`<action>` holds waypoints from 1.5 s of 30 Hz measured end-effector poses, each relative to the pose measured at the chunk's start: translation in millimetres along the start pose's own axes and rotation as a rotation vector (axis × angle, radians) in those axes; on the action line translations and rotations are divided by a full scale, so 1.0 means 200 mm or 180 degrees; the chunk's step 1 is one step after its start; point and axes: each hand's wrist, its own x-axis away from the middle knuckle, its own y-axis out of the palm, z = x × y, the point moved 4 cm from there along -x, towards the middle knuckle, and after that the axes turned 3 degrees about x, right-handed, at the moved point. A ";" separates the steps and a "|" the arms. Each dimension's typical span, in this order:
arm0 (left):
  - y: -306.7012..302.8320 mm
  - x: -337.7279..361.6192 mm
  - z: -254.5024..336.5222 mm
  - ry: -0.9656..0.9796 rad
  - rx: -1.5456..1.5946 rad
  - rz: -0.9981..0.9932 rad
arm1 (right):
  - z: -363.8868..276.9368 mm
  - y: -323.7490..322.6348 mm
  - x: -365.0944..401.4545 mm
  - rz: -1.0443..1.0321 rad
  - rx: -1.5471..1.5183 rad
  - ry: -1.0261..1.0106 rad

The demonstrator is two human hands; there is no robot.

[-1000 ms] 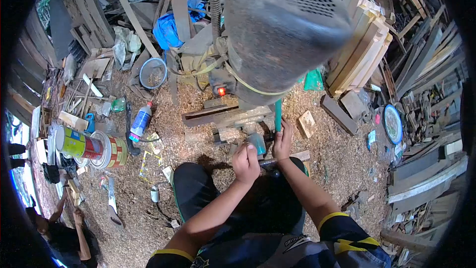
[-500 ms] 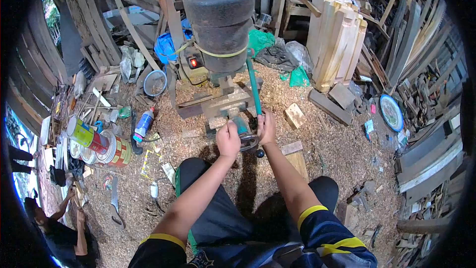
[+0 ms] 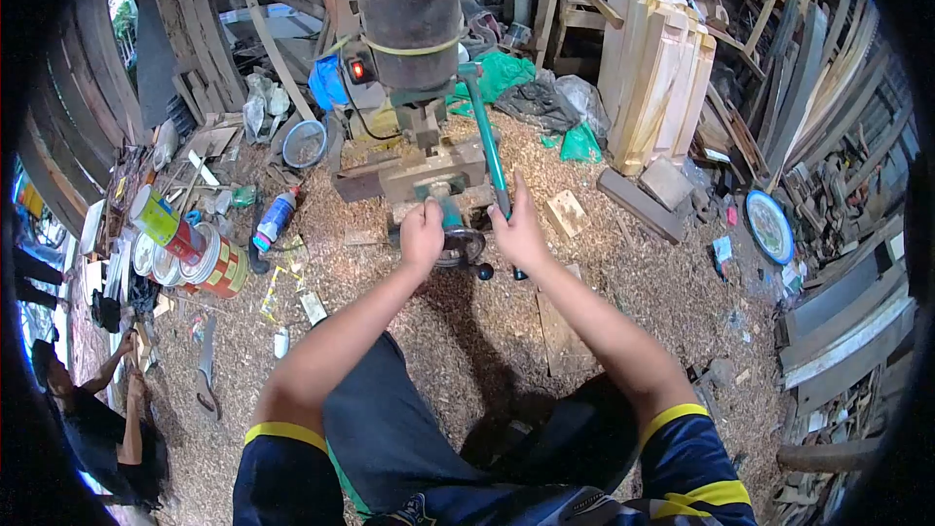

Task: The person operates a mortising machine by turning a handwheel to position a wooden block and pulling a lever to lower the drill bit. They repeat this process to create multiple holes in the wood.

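In front of me stands a bench machine with a dark motor housing (image 3: 404, 10) and a long green lever (image 3: 484, 127). My right hand (image 3: 523, 237) is at the lever's lower end, which runs between thumb and fingers. The thumb lies across it and the fingers point upward. Closed at the left side of a dark handwheel (image 3: 463, 249), my left hand (image 3: 421, 239) appears to grip its rim; the fingertips are hidden. Just beyond the hands, a wooden piece (image 3: 433, 172) lies across the machine, beneath its head.
Wood shavings cover the floor. A loose wood block (image 3: 566, 213) and a dark beam (image 3: 640, 205) lie to the right, before a stack of pale timbers (image 3: 657, 78). Leftward are a bottle (image 3: 276, 221), paint cans (image 3: 219, 263) and a handsaw (image 3: 206, 365). Another person (image 3: 102, 419) works at far left.
The view has shifted, so the machine sits higher and slightly left. More of the green lever shows above my right hand, whose fingers look straighter. My left hand stays at the handwheel.
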 end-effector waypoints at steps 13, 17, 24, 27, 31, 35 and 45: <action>-0.01 -0.04 -0.08 0.0153 -0.0060 0.0034 | -1.16 -0.73 -0.87 -0.0769 -0.3319 -0.1899; -0.04 0.05 0.01 0.0213 -0.0598 0.0080 | -1.30 -0.61 -0.91 0.0360 -0.3484 -0.1501; -0.02 0.05 0.00 0.0102 -0.0252 0.0125 | -1.06 -0.53 -1.06 -0.0335 -0.2591 -0.1263; -0.02 -0.01 0.03 -0.0036 -0.0405 -0.0062 | -0.94 -0.49 -0.98 0.0224 -0.2491 -0.0643; -0.01 -0.04 0.00 0.0292 -0.0421 -0.0065 | -0.57 -0.37 -0.49 0.0098 -0.2029 0.0213; -0.01 -0.02 0.03 0.0108 -0.0114 -0.0105 | 0.05 -0.02 0.05 -0.0713 -0.0538 0.1379; -0.06 -0.04 0.09 0.0409 -0.0581 -0.0864 | 0.37 0.15 0.37 -0.2317 -0.0123 0.2321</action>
